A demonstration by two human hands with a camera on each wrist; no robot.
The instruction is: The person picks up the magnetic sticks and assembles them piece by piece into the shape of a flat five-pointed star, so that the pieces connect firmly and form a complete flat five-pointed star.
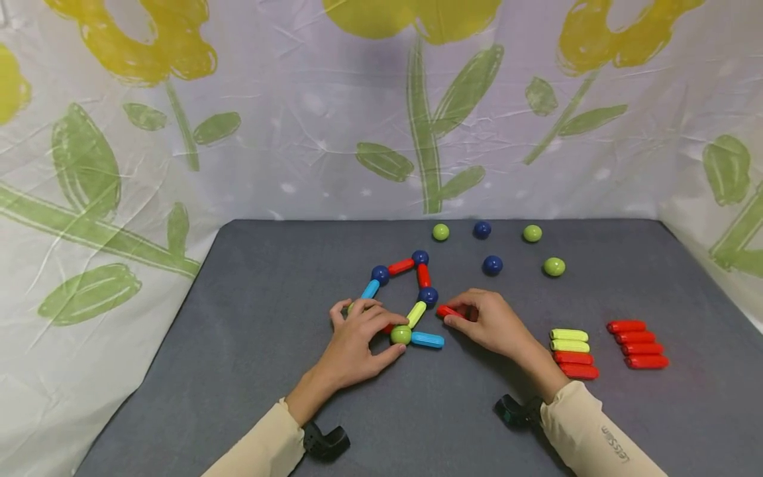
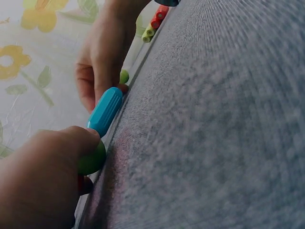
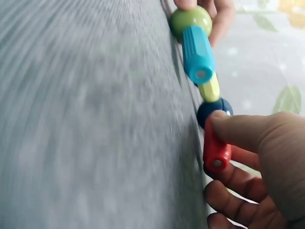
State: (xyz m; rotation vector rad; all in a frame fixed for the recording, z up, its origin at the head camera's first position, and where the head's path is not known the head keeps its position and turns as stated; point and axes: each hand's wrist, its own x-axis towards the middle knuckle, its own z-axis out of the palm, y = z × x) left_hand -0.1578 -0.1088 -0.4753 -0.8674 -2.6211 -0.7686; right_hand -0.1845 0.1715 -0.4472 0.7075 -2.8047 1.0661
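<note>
My left hand [image 1: 357, 341] pinches a green ball [image 1: 401, 334] between thumb and forefinger at the near corner of a ring of magnetic rods and balls. A blue rod [image 1: 428, 340] sticks out rightward from that ball, and a yellow-green rod [image 1: 416, 315] runs up to a blue ball [image 1: 428, 296]. Between thumb and fingers, my right hand [image 1: 485, 321] holds a red rod [image 3: 217, 150] just right of that blue ball; whether they touch I cannot tell. Another green ball and a red rod are partly hidden under my left hand.
Loose green balls [image 1: 554, 267] and blue balls [image 1: 492, 265] lie toward the back of the grey table [image 1: 238, 397]. Right of my right hand are a row of yellow-green and red rods [image 1: 573, 358] and a row of red rods [image 1: 639, 348]. A flowered sheet [image 1: 298, 132] hangs behind.
</note>
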